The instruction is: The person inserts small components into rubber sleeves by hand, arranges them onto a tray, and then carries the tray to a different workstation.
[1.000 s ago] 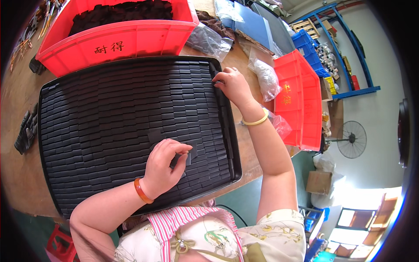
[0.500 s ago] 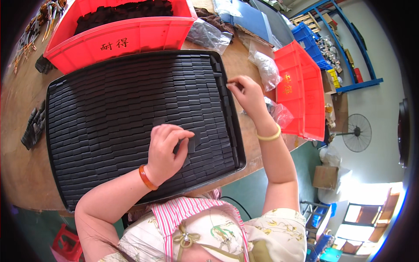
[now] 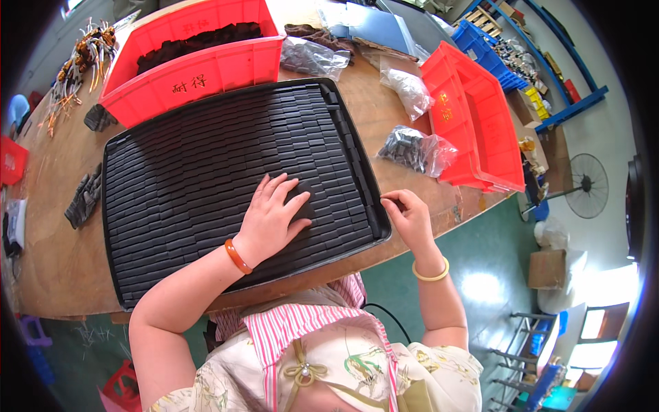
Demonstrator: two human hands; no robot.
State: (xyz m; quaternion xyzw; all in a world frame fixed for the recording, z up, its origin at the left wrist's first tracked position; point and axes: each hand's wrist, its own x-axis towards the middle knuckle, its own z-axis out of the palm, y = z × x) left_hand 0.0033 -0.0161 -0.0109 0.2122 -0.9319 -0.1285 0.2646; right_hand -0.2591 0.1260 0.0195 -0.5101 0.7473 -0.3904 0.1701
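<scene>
A large black tray point(image 3: 108, 226) lies before me on the wooden table, filled with tight rows of small black rectangular pieces point(image 3: 185, 178). My left hand point(image 3: 269, 221), an orange bangle on its wrist, rests on those rows right of the middle with its fingers spread. At the tray's right rim, close to the near corner, is my right hand point(image 3: 412, 223), a pale bangle on its wrist. Its thumb and fingertips are pressed together against the rim; whatever may be between them is too small to make out. Toward the right edge the rows end at a gap.
Behind the tray stands a red crate point(image 3: 147, 103) with a heap of black pieces point(image 3: 199, 47). Another red crate point(image 3: 439, 103) is at the right, beside a clear bag of dark pieces point(image 3: 406, 147) and a whitish bag point(image 3: 410, 93). A dark glove point(image 3: 84, 200) lies left.
My right hand has come down along the right rim from the far part to the near corner. My left hand has gone from a pinch to spread fingers on the pieces.
</scene>
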